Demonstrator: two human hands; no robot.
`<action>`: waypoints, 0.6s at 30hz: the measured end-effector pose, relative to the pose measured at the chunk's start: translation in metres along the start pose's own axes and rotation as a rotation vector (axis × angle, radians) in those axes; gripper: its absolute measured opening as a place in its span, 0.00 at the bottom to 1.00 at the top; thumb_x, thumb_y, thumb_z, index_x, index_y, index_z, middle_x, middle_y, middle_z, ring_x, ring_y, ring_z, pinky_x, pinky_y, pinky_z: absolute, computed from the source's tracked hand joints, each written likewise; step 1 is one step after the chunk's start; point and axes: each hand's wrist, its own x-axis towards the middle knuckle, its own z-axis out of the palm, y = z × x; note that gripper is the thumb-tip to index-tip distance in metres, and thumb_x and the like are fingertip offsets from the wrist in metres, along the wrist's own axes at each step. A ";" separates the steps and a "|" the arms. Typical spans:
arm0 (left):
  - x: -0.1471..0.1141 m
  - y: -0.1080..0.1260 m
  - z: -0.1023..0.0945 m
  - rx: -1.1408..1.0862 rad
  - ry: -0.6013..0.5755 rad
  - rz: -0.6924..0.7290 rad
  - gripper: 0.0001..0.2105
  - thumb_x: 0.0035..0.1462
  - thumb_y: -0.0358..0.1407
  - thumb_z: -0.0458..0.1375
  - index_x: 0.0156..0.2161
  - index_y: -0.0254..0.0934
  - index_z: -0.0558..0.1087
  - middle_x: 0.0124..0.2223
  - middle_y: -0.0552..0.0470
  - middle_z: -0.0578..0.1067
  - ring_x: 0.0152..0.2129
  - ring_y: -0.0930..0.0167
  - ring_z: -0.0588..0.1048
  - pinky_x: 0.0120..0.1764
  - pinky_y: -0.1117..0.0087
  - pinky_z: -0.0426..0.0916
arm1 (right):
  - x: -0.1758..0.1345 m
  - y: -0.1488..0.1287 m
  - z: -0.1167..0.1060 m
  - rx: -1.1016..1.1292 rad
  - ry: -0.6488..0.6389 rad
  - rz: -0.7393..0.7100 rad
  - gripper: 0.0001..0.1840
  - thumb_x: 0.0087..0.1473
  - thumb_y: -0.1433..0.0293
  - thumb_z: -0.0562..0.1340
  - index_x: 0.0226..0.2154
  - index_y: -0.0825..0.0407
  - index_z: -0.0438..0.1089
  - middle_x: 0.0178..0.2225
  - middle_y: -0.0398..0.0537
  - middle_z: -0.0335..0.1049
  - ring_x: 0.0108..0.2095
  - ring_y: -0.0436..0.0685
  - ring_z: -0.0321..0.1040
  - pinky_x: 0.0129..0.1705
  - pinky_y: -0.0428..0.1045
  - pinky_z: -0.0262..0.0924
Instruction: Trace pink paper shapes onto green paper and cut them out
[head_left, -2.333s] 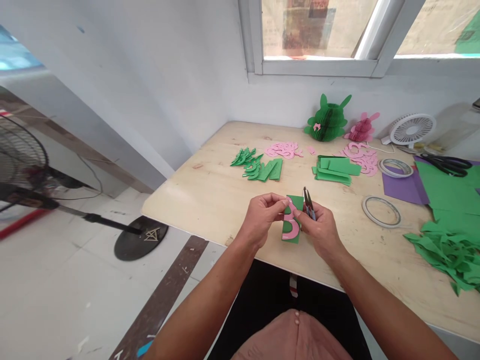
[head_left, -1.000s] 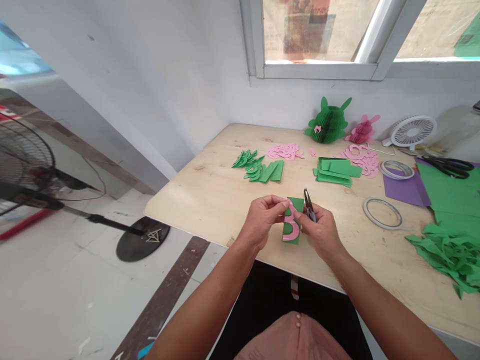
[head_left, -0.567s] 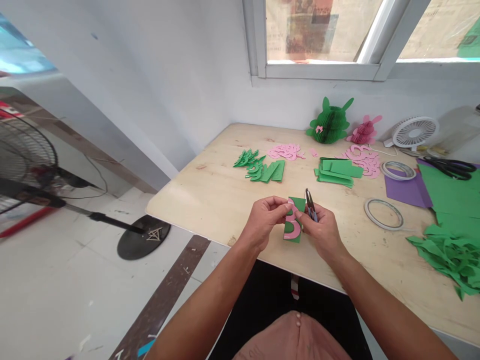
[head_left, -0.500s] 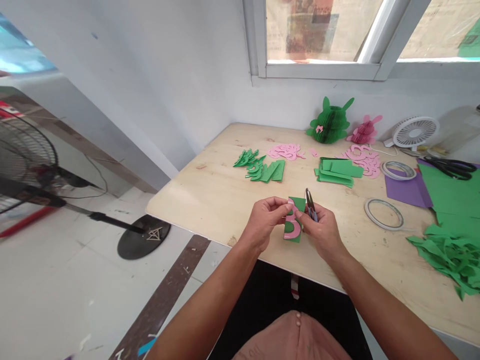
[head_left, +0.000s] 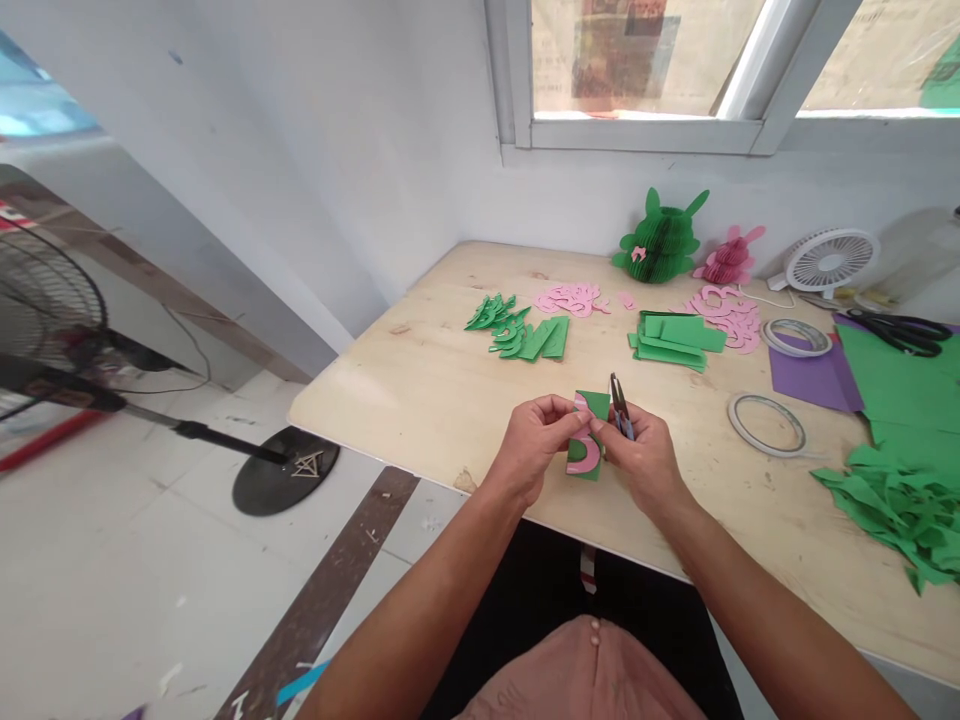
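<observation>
My left hand (head_left: 541,436) pinches the left side of a green paper strip (head_left: 598,402), with a pink paper cutout (head_left: 583,461) shaped with curved edges lying flat on its front. At the strip's right side is my right hand (head_left: 639,450), closed around small scissors (head_left: 621,408) whose blades point up and away from me. Its thumb also presses on the pink cutout near the middle, beside my left thumb. Both hands are just above the table's near edge. My fingers hide part of the cutout and the scissor handles.
Green cutouts (head_left: 510,330), pink cutouts (head_left: 574,299) and stacked green strips (head_left: 675,340) lie beyond my hands. To the right are tape rolls (head_left: 733,425), black scissors (head_left: 900,330) and green scraps (head_left: 904,520). Paper rabbits (head_left: 660,245) and a small white fan (head_left: 831,262) stand by the wall.
My left thumb has moved right across the pink cutout, closer to my right thumb, and covers more of its middle. The scissors stay in my right hand.
</observation>
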 end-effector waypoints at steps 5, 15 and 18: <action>0.001 -0.001 -0.001 0.002 -0.009 -0.004 0.13 0.38 0.39 0.69 0.23 0.33 0.72 0.24 0.52 0.73 0.22 0.75 0.69 0.28 0.73 0.66 | 0.001 0.001 -0.001 0.013 0.002 0.015 0.13 0.45 0.61 0.67 0.26 0.53 0.67 0.19 0.36 0.50 0.20 0.47 0.44 0.21 0.45 0.41; 0.002 -0.004 -0.002 -0.021 -0.008 0.019 0.12 0.37 0.39 0.68 0.24 0.32 0.73 0.25 0.51 0.74 0.23 0.75 0.70 0.30 0.73 0.66 | 0.001 0.001 0.001 -0.009 0.005 0.022 0.16 0.44 0.59 0.67 0.25 0.53 0.66 0.18 0.36 0.50 0.20 0.47 0.44 0.21 0.45 0.40; 0.002 -0.003 -0.002 -0.015 -0.009 0.032 0.12 0.38 0.39 0.68 0.23 0.32 0.73 0.24 0.51 0.74 0.23 0.75 0.70 0.30 0.73 0.66 | 0.001 0.001 0.001 0.006 -0.005 0.029 0.16 0.44 0.58 0.67 0.25 0.53 0.66 0.18 0.35 0.50 0.19 0.47 0.44 0.21 0.45 0.40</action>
